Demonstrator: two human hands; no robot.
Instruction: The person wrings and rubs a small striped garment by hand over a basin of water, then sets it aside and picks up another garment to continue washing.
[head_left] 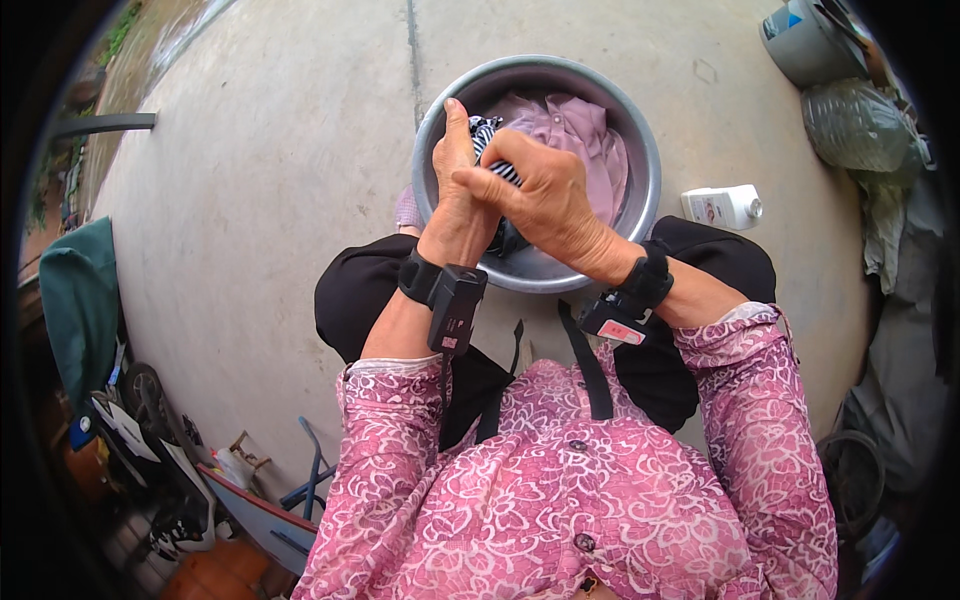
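A black-and-white striped cloth (pixel 508 173) is bunched between my hands over a round metal basin (pixel 646 130). My right hand (pixel 548 190) is closed on it, with thumb and forefinger bent toward my left hand. My left hand (pixel 457 185) presses against the same cloth, thumb pointing up; its other fingers are mostly hidden. Inside the basin a pink buttoned shirt (pixel 588 150) lies crumpled on the right side. Some dark cloth (pixel 508 240) shows below my hands, partly covered by them.
A white bottle (pixel 722 207) lies on the concrete floor (pixel 280 150) right of the basin. Farther right are a grey bucket (pixel 810 45) and a large clear plastic container (pixel 858 125). A green cloth (pixel 80 300) hangs at the left. My knees flank the basin's near side.
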